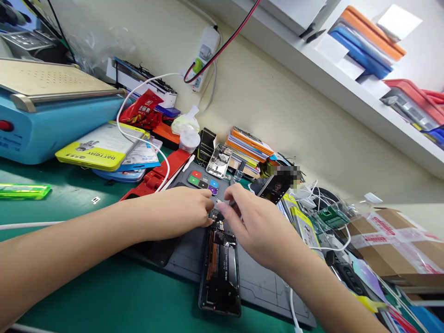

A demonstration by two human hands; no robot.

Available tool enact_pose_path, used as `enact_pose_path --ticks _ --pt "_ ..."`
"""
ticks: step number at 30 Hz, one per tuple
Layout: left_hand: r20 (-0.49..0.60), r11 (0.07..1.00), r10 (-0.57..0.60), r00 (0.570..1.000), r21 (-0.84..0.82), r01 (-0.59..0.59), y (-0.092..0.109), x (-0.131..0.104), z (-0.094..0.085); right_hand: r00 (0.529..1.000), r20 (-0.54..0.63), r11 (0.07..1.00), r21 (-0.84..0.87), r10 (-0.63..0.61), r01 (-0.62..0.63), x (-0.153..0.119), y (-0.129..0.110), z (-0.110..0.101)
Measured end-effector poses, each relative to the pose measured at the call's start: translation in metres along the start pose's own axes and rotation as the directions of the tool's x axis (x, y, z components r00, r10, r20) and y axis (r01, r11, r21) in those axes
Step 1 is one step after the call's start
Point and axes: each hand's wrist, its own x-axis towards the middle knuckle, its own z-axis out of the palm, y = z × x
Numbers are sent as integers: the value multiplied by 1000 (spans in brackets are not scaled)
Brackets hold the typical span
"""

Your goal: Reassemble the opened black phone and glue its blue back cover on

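An opened smartphone (222, 273) lies on a dark grey work mat (267, 286), its battery and inner parts bare and its lower end past the mat's front edge. My left hand (189, 212) is at the upper left of the phone, fingers curled down toward its exposed circuit parts (218, 222). From the other side my right hand (256, 222) reaches over the phone's upper right, thumb and forefinger pinched close together. Whatever lies between the fingertips of either hand is too small or hidden. A dark flat panel (161, 252) lies partly under my left forearm.
Behind the hands lie another opened phone (219, 161) and a red tool (152, 178). A phone with a lit screen (277, 186) stands tilted at the right. Yellow battery packs (104, 145) and a blue machine (58, 125) are left; a cardboard box (395, 240) is right.
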Motion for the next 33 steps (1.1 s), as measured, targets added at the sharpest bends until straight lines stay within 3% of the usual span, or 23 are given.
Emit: enact_pose_path --ticks 4,9,14,18,23,29,33 --pt "-10 1000 -13 1000 -10 13 0 -1 1 998 56 996 87 -3 -2 -2 0 -4" --pt "-2 999 -24 1000 -23 24 0 -2 0 997 40 994 -83 71 -68 -1 1 -4" --pt "6 999 -36 999 -39 36 -1 -2 1 999 46 999 55 -3 1 0 3 -3" --pt "2 998 -48 999 -51 48 -1 -3 -1 998 21 995 -81 52 -50 0 4 -3" --pt "-1 995 -52 999 -80 52 1 -1 -5 999 27 994 109 -35 31 -2 5 -2" --pt "-13 995 -56 998 -85 54 -1 -2 -1 999 -15 999 -37 31 -32 1 2 1" --pt "-34 995 -58 998 -89 55 -1 -2 -1 1000 -1 996 90 -2 2 1 0 2"
